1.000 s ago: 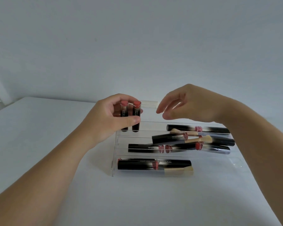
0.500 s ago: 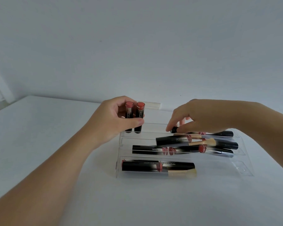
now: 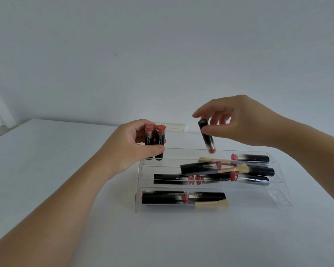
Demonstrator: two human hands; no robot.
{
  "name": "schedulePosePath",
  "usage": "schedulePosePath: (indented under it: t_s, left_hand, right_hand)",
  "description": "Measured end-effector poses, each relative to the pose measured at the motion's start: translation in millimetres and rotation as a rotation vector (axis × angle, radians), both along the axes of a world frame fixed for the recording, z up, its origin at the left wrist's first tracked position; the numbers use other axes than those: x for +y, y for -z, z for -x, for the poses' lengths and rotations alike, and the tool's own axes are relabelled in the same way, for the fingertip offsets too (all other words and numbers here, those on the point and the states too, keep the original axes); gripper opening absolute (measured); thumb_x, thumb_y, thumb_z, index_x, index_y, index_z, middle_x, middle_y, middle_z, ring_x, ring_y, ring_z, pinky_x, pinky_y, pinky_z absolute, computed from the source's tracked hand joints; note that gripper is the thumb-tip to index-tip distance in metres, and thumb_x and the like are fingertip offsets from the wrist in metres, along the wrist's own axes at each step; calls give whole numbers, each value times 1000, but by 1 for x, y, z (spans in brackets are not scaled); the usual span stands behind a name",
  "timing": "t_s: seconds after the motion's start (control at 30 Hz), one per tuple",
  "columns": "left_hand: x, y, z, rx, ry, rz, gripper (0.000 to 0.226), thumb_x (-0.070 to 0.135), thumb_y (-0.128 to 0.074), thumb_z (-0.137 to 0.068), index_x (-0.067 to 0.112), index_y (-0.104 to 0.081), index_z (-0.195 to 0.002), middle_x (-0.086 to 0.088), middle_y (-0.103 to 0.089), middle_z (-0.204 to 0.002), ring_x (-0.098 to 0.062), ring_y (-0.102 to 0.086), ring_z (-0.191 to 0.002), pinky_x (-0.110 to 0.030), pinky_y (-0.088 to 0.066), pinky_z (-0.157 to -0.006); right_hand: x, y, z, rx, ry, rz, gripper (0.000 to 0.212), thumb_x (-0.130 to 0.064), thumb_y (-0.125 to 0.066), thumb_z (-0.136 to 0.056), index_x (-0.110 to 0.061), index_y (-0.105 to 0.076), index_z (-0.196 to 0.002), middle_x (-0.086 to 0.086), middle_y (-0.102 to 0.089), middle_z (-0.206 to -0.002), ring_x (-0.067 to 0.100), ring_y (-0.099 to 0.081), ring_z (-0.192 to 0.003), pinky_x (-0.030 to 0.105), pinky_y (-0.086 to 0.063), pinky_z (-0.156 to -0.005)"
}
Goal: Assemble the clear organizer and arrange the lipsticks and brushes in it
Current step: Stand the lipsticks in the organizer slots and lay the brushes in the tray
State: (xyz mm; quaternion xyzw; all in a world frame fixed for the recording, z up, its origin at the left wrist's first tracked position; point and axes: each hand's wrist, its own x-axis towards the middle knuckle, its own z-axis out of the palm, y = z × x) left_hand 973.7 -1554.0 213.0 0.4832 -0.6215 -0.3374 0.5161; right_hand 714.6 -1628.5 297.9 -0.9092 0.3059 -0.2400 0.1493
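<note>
The right hand (image 3: 237, 124) has come up out of the clear organizer (image 3: 278, 197) since half a second ago, when its fingers were down at the back tier among the lying tubes. It now pinches one black lipstick (image 3: 207, 136) between thumb and fingers, held in the air above the back tier, tilted slightly off vertical with its pink-red end pointing down and its black end up; the tube is a little blurred. The other fingers of that hand are spread loosely above it.

The left hand (image 3: 135, 143) stays where it was, gripping two upright lipsticks (image 3: 154, 141) side by side at the back-left corner of the organizer, pink-red ends up, thumb pressed across their fronts. Their lower ends sit in the back tier.

The organizer rests on the white bench (image 3: 46, 170) as before, its stepped tiers running left to right. In the back tier one lipstick (image 3: 251, 158) lies at the right, with a tan-bristled brush (image 3: 216, 160) beside it. The middle tiers hold several lying lipsticks and another brush (image 3: 237, 168), overlapping at angles. In the front tier lie two lipsticks (image 3: 181, 197) end to end and a brush (image 3: 212, 206) just in front of them. A white rectangular object (image 3: 40, 128) lies on the bench behind the left hand, near the wall.
</note>
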Motion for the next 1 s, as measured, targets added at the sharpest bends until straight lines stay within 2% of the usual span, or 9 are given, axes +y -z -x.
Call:
schedulePosePath:
  t_s: [0.1,0.2,0.37,0.5,0.63,0.73,0.8,0.87,1.0]
  left_hand:
    - [1,0,1,-9,-8,-3,33,16,-82,-72,39,-74,-94,3,-80,-99,-13,-76,-91,-25,-61,-72]
    - [0,1,2,-8,-12,-6,34,20,-81,-70,42,-73,-94,6,-80,-98,-12,-76,-90,-22,-59,-71]
    - [0,2,2,-3,-15,-9,34,20,-81,-70,41,-73,-96,5,-80,-98,-10,-76,-88,-19,-57,-68]
    - [1,2,1,-19,-17,-13,36,14,-83,-75,41,-74,-97,5,-80,-99,-11,-76,-90,-20,-57,-68]
    - [1,2,2,-21,-31,-21,37,22,-83,-70,45,-73,-97,7,-80,-99,-10,-76,-92,-20,-57,-70]
    - [0,3,2,-41,-35,-28,39,26,-82,-68,49,-72,-98,9,-80,-100,-10,-76,-92,-20,-57,-71]
    - [0,4,1,-52,-32,-28,39,27,-82,-68,50,-72,-97,9,-79,-100,-10,-76,-92,-19,-58,-72]
    - [-1,4,1,-60,-32,-28,39,27,-82,-68,51,-71,-97,10,-79,-100,-10,-76,-93,-20,-58,-73]
    - [-1,4,0,-77,-33,-31,37,25,-81,-69,48,-72,-96,9,-79,-99,-8,-76,-91,-18,-57,-75]
  right_hand:
    - [-3,3,3,-74,42,-80,22,-25,-77,-84,-41,-73,-97,-25,-72,-83,-1,-66,-68,7,-47,-62]
    - [-5,5,10,-25,82,-130,15,-27,-78,-83,-39,-72,-91,-20,-74,-73,-3,-66,-65,7,-45,-57]
    - [0,-2,19,114,99,-168,13,-35,-78,-80,-37,-66,-82,-17,-74,-75,3,-72,-68,26,-46,-64]
    - [4,-11,18,360,100,-152,15,-35,-74,-81,-39,-59,-81,-15,-75,-77,6,-70,-70,35,-51,-68]
    - [7,-10,15,632,129,-147,24,-32,-69,-81,-46,-61,-99,-29,-70,-82,-1,-65,-77,27,-51,-71]
    - [12,-8,12,739,174,-75,20,-30,-67,-77,-48,-60,-79,-38,-62,-73,-3,-60,-72,21,-42,-59]
    - [14,-8,12,725,208,8,19,-30,-67,-73,-45,-57,-67,-30,-62,-68,-1,-57,-67,20,-37,-54]
    - [15,-10,13,657,230,62,14,-31,-67,-71,-42,-59,-69,-22,-63,-71,0,-58,-70,23,-40,-54]
    - [10,-6,10,327,254,1,15,-23,-72,-73,-31,-66,-83,-14,-72,-79,6,-66,-76,39,-58,-72]
